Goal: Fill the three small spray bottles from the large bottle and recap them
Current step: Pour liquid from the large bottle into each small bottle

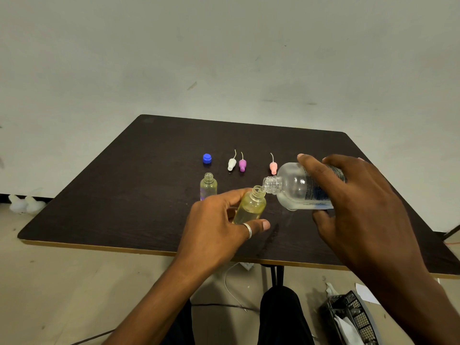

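So the whole thing comes down to mouth-to-mouth lineup here. The right hand has its fingers clamped around the large bottle, tipped nearly onto its side, long axis running right-to-left with the threaded neck pointing left and slightly down. That neck is touching or just above the open mouth of the small bottle, which the left hand holds off the desk, fingers wrapped around its lower body, tilted with its neck leaning toward the big one.

The small bottle looks clear with a yellowish tint; can't tell how full. The big one is clear with a printed label, liquid pooled along its low side.

A second uncapped small bottle stands just left, and I can't spot a third. A blue cap plus white, purple and pink spray tops lie further back.
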`<state>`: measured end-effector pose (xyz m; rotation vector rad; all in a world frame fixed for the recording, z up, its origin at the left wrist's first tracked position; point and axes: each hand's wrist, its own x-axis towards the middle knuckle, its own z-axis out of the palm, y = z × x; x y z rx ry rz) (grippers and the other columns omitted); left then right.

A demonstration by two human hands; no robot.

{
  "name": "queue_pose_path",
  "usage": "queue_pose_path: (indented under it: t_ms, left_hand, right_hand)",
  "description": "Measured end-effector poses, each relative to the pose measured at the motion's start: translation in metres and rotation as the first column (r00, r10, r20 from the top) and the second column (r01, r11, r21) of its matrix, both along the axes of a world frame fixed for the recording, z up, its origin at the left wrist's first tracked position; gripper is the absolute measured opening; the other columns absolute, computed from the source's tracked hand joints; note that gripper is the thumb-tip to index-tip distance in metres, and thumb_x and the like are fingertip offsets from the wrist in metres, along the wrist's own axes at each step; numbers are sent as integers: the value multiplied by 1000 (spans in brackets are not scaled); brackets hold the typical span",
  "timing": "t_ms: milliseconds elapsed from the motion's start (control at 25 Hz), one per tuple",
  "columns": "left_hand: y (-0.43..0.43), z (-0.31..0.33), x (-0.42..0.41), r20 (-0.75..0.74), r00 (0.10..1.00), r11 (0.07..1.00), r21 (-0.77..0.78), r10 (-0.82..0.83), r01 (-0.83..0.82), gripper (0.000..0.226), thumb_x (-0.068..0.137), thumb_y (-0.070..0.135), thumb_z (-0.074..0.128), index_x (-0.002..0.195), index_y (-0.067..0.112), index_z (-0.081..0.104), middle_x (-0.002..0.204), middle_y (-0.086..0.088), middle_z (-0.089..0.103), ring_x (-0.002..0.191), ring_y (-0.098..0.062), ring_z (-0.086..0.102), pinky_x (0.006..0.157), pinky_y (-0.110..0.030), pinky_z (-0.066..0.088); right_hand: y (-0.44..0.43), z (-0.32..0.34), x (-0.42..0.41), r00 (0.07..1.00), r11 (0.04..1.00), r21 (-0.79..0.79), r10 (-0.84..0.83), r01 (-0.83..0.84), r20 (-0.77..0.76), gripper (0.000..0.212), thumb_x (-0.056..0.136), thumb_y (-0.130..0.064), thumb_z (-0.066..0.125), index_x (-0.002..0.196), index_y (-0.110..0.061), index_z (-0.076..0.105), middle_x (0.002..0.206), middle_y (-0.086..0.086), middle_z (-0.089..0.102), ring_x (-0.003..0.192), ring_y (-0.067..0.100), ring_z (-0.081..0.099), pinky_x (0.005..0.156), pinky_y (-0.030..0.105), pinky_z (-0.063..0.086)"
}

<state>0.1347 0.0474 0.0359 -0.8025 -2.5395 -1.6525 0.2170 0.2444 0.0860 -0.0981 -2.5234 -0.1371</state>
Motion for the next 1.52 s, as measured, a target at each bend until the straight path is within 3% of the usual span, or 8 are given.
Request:
queue_pose_path:
  t_ms: [600,1520]
  left_hand:
    - [0,-1,-1,-7,1000,1000,-10,-19,19,50,74,38,84,120,43,66,90,35,66,94,17,62,76,2,43]
    - [1,-1,0,-2,1000,1000,4,-14,14,48,73,39,84,118,44,67,93,33,69,92,11,65,79,-4,49]
  right_hand:
    - [-1,0,0,1000,1000,0,8,-8,-7,90,56,-15,88,138,-18,51,122,19,58,112,40,54,83,46,51]
    - [-1,0,0,1000,1000,-2,3,-3,-4,90,57,-15,88,139,-19,50,122,19,58,112,39,53,83,46,51]
